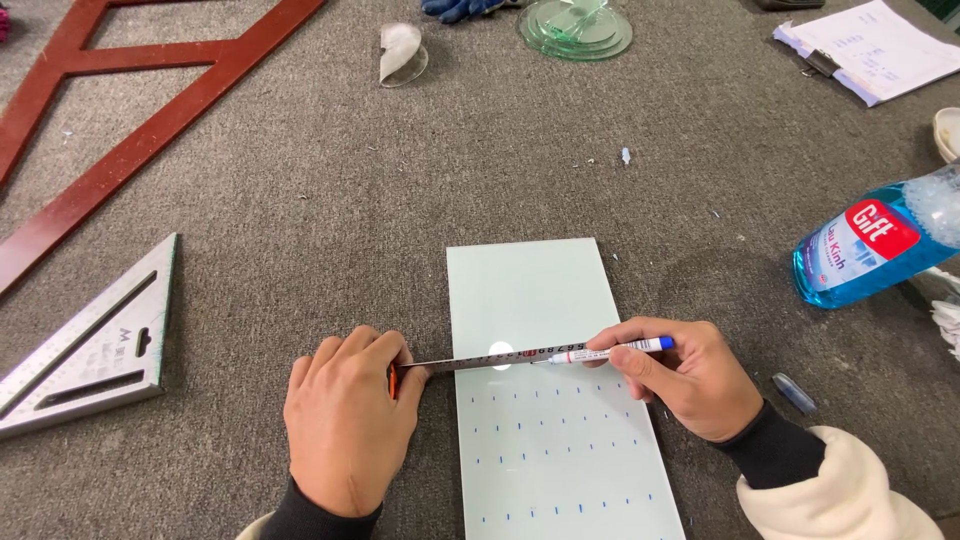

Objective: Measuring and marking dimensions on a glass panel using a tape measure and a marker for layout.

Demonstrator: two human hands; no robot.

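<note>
Hands work apart: left hand point(345, 425) grips tape measure point(480, 359) across glass pane point(530, 290), right hand point(690, 375) clamps blue marker point(610, 350).

Tape measure body point(392, 381) mostly buried under left hand point(345, 425); glass panel point(555, 400) and blue bottle point(880, 245) clipped at 6 and 3 o'clock edges.

Blue-tipped marker point(610, 351) and tape measure point(480, 361) across pale glass panel point(540, 300)

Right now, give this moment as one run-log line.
left hand: holds tape measure across glass panel | right hand: blue marker tip at tape | rows of blue ticks below
</note>
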